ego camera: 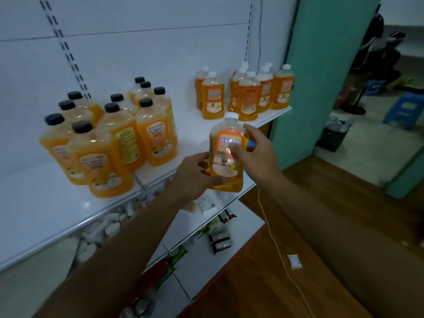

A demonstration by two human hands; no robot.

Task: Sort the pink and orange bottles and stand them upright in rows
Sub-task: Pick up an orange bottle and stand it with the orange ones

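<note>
Orange white-capped plastic bottle (227,154) hovers upright over the white shelf's edge (68,228), left hand (195,177) and right hand (254,150) fingers curled round it; black-capped orange bottles (107,143) crowd left, white-capped orange bottles (247,92) behind.

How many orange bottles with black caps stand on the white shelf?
10 orange plastic bottles with black caps are visible, all in one cluster on the left part of the white metal shelf: four in front, the others in rows behind them. More may be hidden behind.
</note>
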